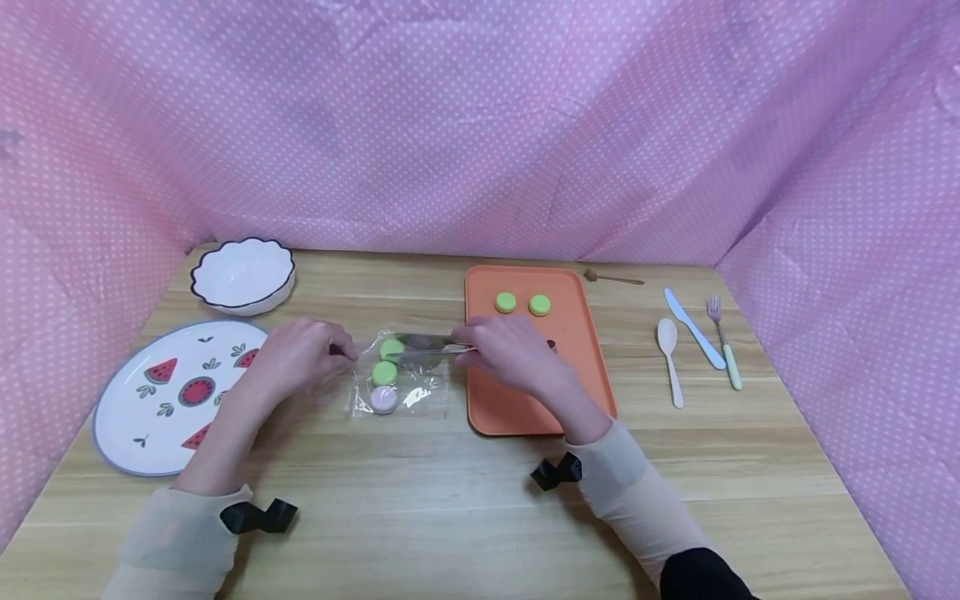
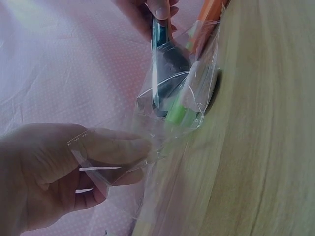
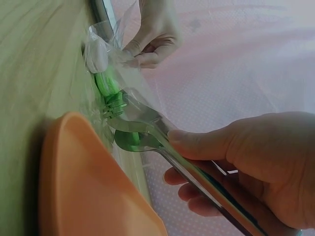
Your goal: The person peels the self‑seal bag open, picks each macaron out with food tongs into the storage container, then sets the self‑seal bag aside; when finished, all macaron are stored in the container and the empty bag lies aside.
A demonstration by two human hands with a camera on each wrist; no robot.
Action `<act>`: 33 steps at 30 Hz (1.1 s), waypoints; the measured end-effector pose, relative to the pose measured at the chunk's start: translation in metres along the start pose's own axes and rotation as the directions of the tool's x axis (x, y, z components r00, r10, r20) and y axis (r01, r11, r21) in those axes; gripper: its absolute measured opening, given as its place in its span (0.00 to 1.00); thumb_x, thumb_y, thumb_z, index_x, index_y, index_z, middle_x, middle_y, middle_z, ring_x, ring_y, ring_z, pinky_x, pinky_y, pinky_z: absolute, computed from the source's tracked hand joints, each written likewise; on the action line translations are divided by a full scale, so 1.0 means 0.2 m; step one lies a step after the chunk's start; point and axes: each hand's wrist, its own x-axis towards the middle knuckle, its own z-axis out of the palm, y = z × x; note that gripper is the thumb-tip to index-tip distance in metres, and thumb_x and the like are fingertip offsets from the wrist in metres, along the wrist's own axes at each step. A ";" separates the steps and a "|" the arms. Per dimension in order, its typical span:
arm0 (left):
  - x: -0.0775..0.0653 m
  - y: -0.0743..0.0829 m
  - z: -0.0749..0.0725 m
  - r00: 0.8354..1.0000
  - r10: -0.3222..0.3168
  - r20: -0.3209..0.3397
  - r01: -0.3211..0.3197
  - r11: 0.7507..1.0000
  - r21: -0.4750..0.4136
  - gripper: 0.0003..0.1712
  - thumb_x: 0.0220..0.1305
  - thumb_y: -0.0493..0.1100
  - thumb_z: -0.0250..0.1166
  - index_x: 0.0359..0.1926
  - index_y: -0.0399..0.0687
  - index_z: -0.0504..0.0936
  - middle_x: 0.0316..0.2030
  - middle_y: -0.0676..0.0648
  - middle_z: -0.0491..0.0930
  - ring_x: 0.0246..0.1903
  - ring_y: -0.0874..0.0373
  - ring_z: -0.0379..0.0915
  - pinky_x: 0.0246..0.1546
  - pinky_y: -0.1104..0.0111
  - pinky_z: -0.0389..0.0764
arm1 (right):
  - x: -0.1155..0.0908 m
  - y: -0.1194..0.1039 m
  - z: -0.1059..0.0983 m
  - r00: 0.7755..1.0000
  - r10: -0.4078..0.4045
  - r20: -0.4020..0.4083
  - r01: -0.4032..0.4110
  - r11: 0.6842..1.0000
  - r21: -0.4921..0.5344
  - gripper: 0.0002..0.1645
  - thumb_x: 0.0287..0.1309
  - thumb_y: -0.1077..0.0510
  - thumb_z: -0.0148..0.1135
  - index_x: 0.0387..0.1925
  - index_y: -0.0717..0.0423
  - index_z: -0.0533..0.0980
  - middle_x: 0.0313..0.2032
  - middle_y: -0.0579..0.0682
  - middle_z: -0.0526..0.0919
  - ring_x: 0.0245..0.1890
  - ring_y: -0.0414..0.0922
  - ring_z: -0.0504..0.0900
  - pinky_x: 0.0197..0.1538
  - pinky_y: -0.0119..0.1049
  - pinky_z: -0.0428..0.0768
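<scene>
My left hand (image 1: 303, 354) pinches the edge of a clear plastic bag (image 1: 431, 402) between thumb and fingers. Inside the bag two green macarons (image 1: 385, 373) and one pale lilac macaron (image 1: 384, 400) lie in a row. In my right hand (image 1: 510, 346) I grip metal tongs (image 3: 172, 152), one end shaped like a fork and the other like a spoon. Their tips reach into the bag at the farthest green macaron (image 1: 391, 349); whether they clasp it is hard to tell through the film. The right hand hovers over an orange tray (image 1: 498, 408).
On the tray sit two green macarons (image 1: 506, 302) and a dark brown piece (image 1: 551, 345), partly hidden. A watermelon-patterned plate (image 1: 135, 433) and a scalloped bowl (image 1: 243, 275) stand left. Right are a honey dipper (image 1: 611, 278), spoon (image 1: 670, 358), knife (image 1: 693, 327) and fork (image 1: 725, 346).
</scene>
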 end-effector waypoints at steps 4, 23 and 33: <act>0.00 0.00 0.00 1.000 -0.002 -0.004 0.002 1.000 0.002 0.05 0.49 0.43 0.72 0.27 0.62 0.87 0.30 0.57 0.86 0.32 0.58 0.79 0.32 0.59 0.74 | 0.00 -0.01 0.00 1.000 -0.005 -0.002 0.005 1.000 -0.004 0.11 0.55 0.44 0.64 0.28 0.42 0.72 0.22 0.37 0.69 0.19 0.37 0.62 0.20 0.29 0.61; 0.00 0.00 0.00 1.000 -0.010 0.007 0.010 1.000 0.004 0.05 0.50 0.43 0.71 0.27 0.62 0.87 0.31 0.57 0.86 0.32 0.59 0.79 0.33 0.58 0.75 | -0.05 0.03 -0.03 1.000 0.005 0.010 -0.005 0.999 0.035 0.10 0.54 0.49 0.66 0.25 0.39 0.71 0.21 0.37 0.69 0.19 0.36 0.62 0.21 0.29 0.59; 0.00 0.01 0.00 1.000 -0.015 0.014 0.015 1.000 -0.002 0.05 0.50 0.43 0.71 0.28 0.61 0.87 0.31 0.56 0.86 0.33 0.59 0.79 0.34 0.58 0.75 | -0.06 0.04 -0.04 1.000 -0.010 -0.002 0.010 1.000 0.028 0.11 0.53 0.48 0.67 0.24 0.39 0.71 0.20 0.37 0.68 0.18 0.35 0.60 0.20 0.29 0.58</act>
